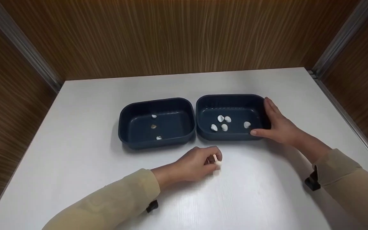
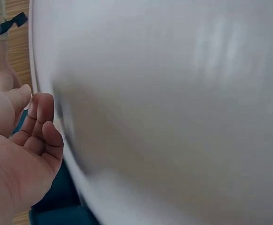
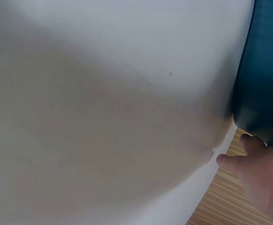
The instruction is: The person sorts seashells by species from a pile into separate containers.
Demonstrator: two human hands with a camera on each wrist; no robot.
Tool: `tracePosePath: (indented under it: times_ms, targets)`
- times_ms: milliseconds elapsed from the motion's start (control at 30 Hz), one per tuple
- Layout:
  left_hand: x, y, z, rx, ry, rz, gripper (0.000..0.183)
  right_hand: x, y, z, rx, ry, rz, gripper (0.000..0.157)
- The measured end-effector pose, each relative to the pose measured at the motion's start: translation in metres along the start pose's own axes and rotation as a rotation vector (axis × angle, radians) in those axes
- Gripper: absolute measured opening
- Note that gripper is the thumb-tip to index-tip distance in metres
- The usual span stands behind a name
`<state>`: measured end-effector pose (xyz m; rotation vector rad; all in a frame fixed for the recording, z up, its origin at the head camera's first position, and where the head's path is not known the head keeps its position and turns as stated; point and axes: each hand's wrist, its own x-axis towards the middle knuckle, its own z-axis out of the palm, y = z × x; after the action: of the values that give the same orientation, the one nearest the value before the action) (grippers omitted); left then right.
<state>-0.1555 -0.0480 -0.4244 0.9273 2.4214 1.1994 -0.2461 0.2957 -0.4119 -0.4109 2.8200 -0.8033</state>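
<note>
My left hand (image 1: 198, 163) is over the table in front of the two containers, pinching a small white seashell (image 1: 218, 163) between thumb and forefinger. In the left wrist view its other fingers are curled, and the shell is mostly hidden. My right hand (image 1: 281, 127) holds the right end of the right dark blue container (image 1: 232, 136), thumb at the front rim and fingers along the side. Several white seashells (image 1: 224, 127) lie on that container's floor. The left dark blue container (image 1: 158, 143) has two whitish shells (image 1: 154, 116) and one brown shell (image 1: 153, 126) inside, spaced apart.
Both containers stand side by side on a white table (image 1: 85, 127), their near ends almost touching. Wood-grain panels (image 1: 184, 38) rise behind the table and at both sides. Dark wrist straps (image 1: 312, 180) show below the beige sleeves (image 1: 340, 166).
</note>
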Motion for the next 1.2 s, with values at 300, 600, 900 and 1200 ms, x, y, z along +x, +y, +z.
tracePosePath:
  times_ms: [300, 600, 900, 1200]
  targets:
    - [0.016, 0.02, -0.032, -0.05, 0.074, 0.029, 0.013, 0.001, -0.002, 0.002, 0.013, 0.0, -0.001, 0.127]
    - [0.044, 0.033, -0.065, 0.002, 0.157, 0.047, 0.017, 0.003, -0.003, 0.003, 0.018, -0.001, 0.003, 0.127]
    - [0.071, 0.038, -0.087, 0.064, 0.195, 0.029, 0.017, 0.005, -0.004, 0.005, 0.007, -0.004, 0.02, 0.129]
    - [0.09, 0.023, -0.093, 0.045, 0.215, -0.045, 0.017, 0.004, -0.002, 0.004, 0.006, -0.007, 0.024, 0.129]
